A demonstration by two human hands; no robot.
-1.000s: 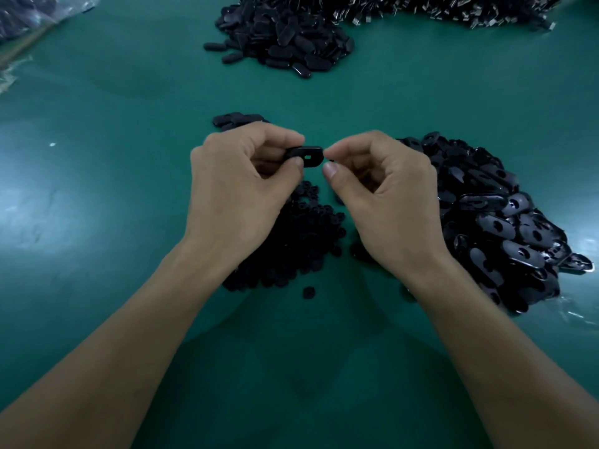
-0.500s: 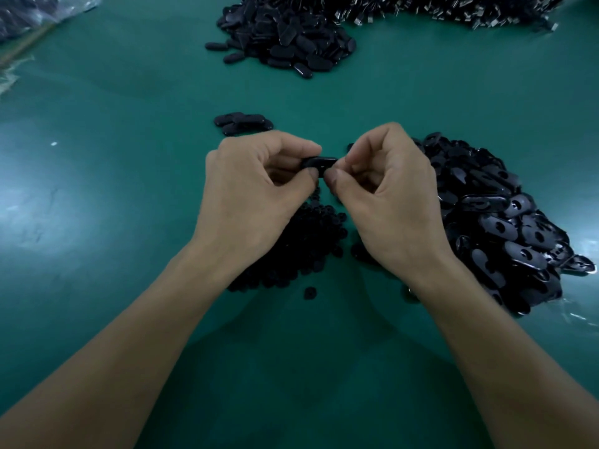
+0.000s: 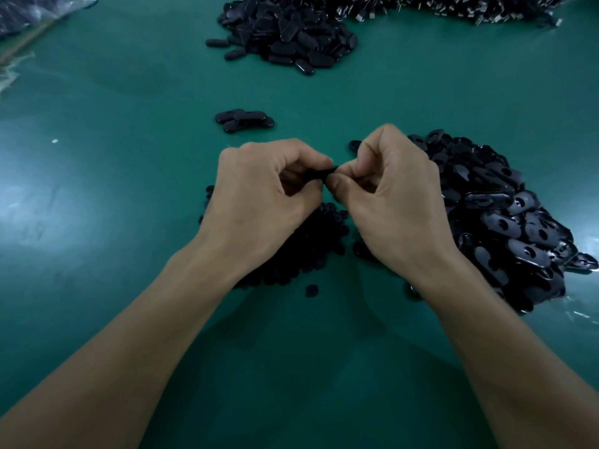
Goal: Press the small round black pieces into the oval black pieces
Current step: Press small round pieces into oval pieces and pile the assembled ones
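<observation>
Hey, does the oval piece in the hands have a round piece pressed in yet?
Cannot tell. Left hand and right hand pinch the oval piece, covering its hole.

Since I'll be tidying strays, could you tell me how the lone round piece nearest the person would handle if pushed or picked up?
The lone round piece seems to lie flat on the green mat, so a push would probably slide it, not roll it. It is tiny beside the left hand, so likely very light and fiddly to pinch.

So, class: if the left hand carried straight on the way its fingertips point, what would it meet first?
Probably the right hand, at its fingertips: the left hand points rightward, and both pinch one oval piece between them.
</observation>
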